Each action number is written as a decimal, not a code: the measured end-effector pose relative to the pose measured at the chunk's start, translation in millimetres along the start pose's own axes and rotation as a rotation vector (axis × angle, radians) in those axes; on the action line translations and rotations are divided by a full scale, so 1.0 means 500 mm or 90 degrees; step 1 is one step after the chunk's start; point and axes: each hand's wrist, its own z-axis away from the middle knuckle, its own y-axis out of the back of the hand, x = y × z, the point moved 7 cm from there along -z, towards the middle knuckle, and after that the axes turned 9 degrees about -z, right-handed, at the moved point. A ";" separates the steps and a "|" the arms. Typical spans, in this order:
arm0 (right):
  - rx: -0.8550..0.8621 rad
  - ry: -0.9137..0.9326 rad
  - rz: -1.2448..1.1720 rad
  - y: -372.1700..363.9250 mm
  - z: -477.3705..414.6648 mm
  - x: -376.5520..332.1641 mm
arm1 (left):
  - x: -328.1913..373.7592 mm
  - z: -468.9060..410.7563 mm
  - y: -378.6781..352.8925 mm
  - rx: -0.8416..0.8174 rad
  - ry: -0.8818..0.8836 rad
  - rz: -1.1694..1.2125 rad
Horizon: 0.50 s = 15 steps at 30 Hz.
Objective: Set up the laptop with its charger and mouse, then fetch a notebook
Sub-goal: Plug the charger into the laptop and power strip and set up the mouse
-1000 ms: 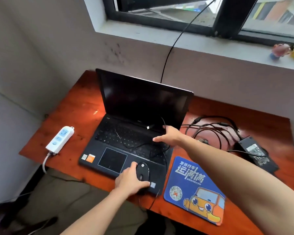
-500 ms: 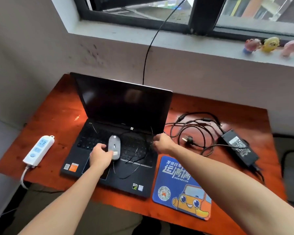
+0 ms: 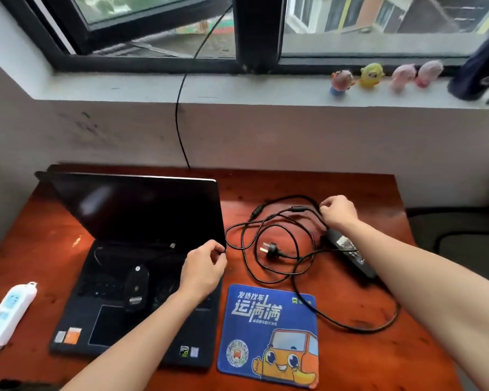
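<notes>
An open black laptop (image 3: 141,210) with a dark screen stands on the left of the red-brown desk (image 3: 350,359). A black mouse (image 3: 136,286) lies on its keyboard, with its thin cable strewn over the keys. The charger brick (image 3: 347,246) lies to the right, its black cable (image 3: 277,221) in loose loops and its wall plug (image 3: 271,249) lying free. My right hand (image 3: 339,211) grips the cable just above the brick. My left hand (image 3: 203,266) hovers at the laptop's right edge with fingers curled toward the screen's lower corner. Whether it pinches anything is hidden.
A blue mouse pad (image 3: 268,334) with an orange cartoon truck lies at the front edge, right of the laptop. A white power strip (image 3: 9,311) sits at the far left. Small figurines (image 3: 373,76) line the windowsill, and a black wire (image 3: 178,108) drops from the window behind the desk.
My left hand let go of the mouse, which now lies on the keyboard, and moved to the laptop's right edge. My right hand went from the keyboard to the charger cable.
</notes>
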 end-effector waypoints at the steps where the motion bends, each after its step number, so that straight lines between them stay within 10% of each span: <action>1: 0.001 -0.011 0.012 0.004 -0.017 0.011 | 0.014 -0.004 -0.022 -0.032 -0.008 -0.019; 9: -0.063 -0.024 0.126 -0.054 -0.128 0.045 | 0.026 -0.042 -0.182 -0.247 0.107 -0.076; 15: -0.132 -0.038 0.115 -0.085 -0.153 0.057 | 0.041 -0.081 -0.178 -0.195 0.148 0.060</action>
